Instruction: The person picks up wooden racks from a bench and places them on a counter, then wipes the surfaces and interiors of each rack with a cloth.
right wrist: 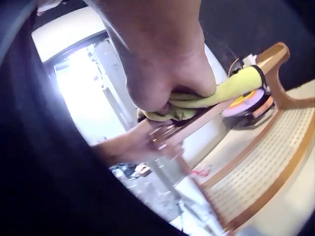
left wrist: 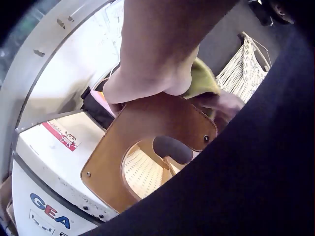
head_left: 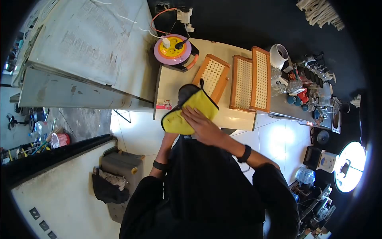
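My right hand (head_left: 203, 125) lies over a yellow-green cloth (head_left: 175, 122) with dark edging. In the right wrist view, the cloth (right wrist: 241, 86) folds over the edge of a wooden piece, bunched under the right hand (right wrist: 172, 73). Underneath, largely covered by the cloth in the head view, my left hand (head_left: 168, 138) grips that piece. The left wrist view shows it as a brown wooden panel (left wrist: 106, 164) with a rounded cutout and small screws near its corners. Left fingers (right wrist: 167, 147) hold its end in the right wrist view.
Wooden frames with woven rattan (head_left: 260, 79) lie on a white appliance (left wrist: 64, 196) marked GEA. A purple and yellow cable reel (head_left: 173, 49) with plugs stands at its back left. Glasses and cups (head_left: 304, 95) crowd the counter to the right. A grey bin (head_left: 123, 167) is at left.
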A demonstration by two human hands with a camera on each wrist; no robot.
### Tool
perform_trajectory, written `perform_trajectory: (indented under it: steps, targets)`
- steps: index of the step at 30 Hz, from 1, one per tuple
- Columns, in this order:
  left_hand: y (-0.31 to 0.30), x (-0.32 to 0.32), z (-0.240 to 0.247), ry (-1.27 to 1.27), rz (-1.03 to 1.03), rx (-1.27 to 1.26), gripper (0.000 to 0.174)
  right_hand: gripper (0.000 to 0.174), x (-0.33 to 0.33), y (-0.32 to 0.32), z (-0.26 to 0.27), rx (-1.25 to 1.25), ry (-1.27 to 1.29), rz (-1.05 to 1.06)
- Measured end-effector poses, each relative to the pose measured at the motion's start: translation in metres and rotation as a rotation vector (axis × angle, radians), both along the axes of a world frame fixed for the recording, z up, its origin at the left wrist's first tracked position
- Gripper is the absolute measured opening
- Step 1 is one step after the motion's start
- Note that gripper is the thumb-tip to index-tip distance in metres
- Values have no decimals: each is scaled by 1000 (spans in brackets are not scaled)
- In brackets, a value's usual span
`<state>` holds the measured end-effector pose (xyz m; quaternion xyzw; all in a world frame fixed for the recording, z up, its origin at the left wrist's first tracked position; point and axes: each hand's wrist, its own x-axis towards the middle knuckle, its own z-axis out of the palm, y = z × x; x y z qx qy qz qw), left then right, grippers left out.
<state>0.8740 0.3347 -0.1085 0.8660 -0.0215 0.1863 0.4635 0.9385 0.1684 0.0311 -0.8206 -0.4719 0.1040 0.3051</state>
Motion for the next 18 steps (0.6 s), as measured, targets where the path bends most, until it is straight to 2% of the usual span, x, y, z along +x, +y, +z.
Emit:
perform_trajectory:
  steps: [2,3,4,5,6,8,9,12,13,14,16,18]
  targets:
    - [-8,12,41,-153,7,-175,34,70,-1,-15,-2,-28,126,28]
    - [-10,15,60,-150,8,-175,34,70,5,-20,-2,-5,120,-13]
    - [-13,19,79,29,3,-261,32,70,16,-25,-1,18,113,-61]
    - [-15,23,86,207,-6,-346,31,71,34,-30,-5,-50,-31,-81]
    - [-17,25,84,207,-13,-346,31,73,49,-33,-5,-39,-69,-143]
    - [-17,27,78,407,167,-462,28,71,86,-39,-15,13,-78,-304]
    - [-16,28,86,424,173,-376,29,69,104,-42,-20,-21,-233,-392]
    - [-14,30,82,394,188,-392,32,65,101,-41,-26,32,-256,-446]
    - [-14,32,81,390,185,-390,32,62,82,-38,-24,21,-104,-387]
    - [-15,32,79,333,155,-449,32,62,63,-36,-25,-25,-162,-264]
    - [-14,29,78,284,130,-503,31,64,16,-41,-15,15,-34,-39]
    - [-11,27,78,534,189,-440,29,67,-6,-53,0,82,266,69]
